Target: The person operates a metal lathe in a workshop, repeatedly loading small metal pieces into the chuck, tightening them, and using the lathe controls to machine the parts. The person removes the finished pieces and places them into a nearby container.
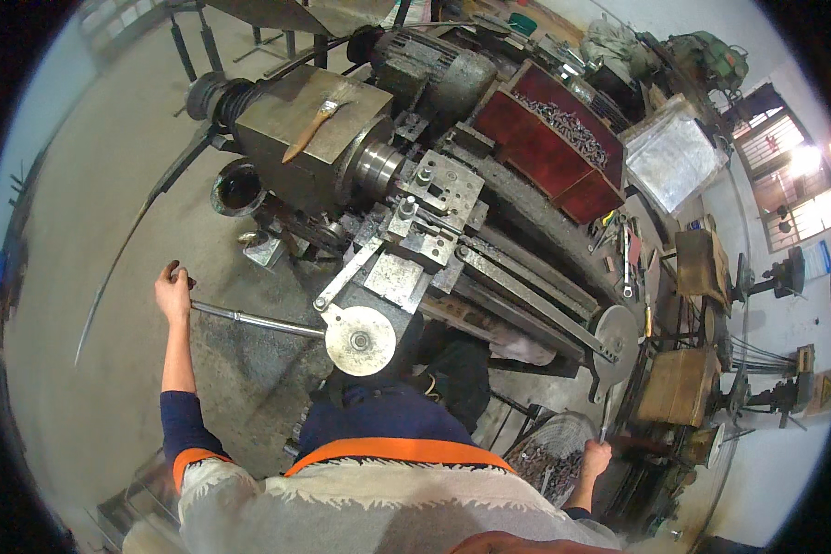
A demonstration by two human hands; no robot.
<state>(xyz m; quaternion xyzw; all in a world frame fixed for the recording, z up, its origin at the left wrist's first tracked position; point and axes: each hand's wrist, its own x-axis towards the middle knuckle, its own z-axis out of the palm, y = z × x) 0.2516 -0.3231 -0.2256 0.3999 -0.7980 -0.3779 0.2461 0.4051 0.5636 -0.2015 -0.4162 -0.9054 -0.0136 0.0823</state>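
Wooden-handled brush (309,134), green container (522,24) in the background, silvery flat sheet (672,155), wrench (627,263) among hand tools (606,220), bright barred window (789,171)

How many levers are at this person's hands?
2: the left lever, its outer end at the left hand; and the right lever, gripped by the right hand.

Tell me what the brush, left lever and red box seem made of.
Brush: handle apparently wood, smooth and tan; bristles unclear.
Left lever: probably polished metal, given bright silvery highlights.
Red box: maybe metal or wood; dull red coat suggests paint.
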